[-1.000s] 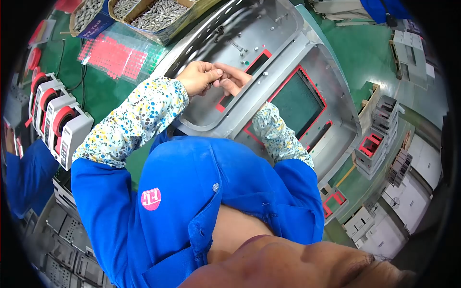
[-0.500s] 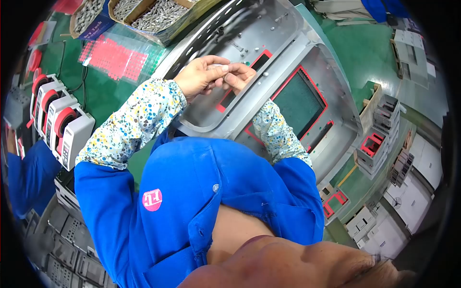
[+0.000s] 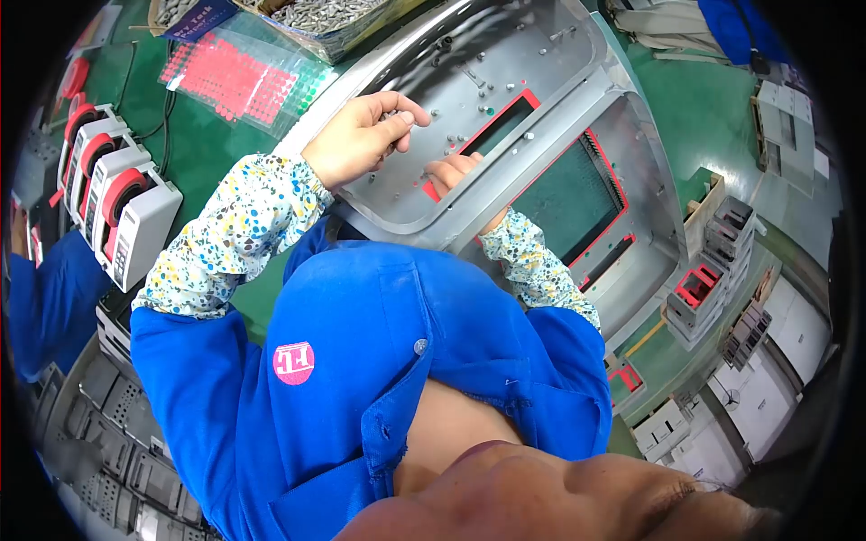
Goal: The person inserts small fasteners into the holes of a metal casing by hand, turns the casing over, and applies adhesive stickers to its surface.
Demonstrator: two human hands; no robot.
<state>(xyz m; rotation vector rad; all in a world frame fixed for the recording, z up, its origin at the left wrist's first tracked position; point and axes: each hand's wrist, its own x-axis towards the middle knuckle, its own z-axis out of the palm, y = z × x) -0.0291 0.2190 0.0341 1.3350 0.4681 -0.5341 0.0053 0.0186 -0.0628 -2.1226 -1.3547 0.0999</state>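
Observation:
My left hand (image 3: 356,135) is half curled above the near left part of a large grey metal housing (image 3: 559,131). Small grey metal fasteners (image 3: 390,114) show between its thumb and fingers. To the right, my right hand (image 3: 456,171) is low in the housing, beside a red-edged slot (image 3: 505,122). A raised metal rib covers part of that hand. Its fingers are bunched together, and I cannot see what is between them. Several loose fasteners (image 3: 475,79) lie or stand on the metal around the slot. A larger red-edged window (image 3: 573,198) is right of the rib.
Boxes of metal fasteners (image 3: 329,13) stand at the top. Below them lies a clear sheet of red dots (image 3: 234,77). White devices with red reels (image 3: 126,212) stand left, near another person's blue sleeve (image 3: 59,307). Grey bins (image 3: 713,279) are stacked at right.
My hands were together above the housing and have parted. The left has drawn back slightly left; the right has gone down behind the rib. The view has shifted a little.

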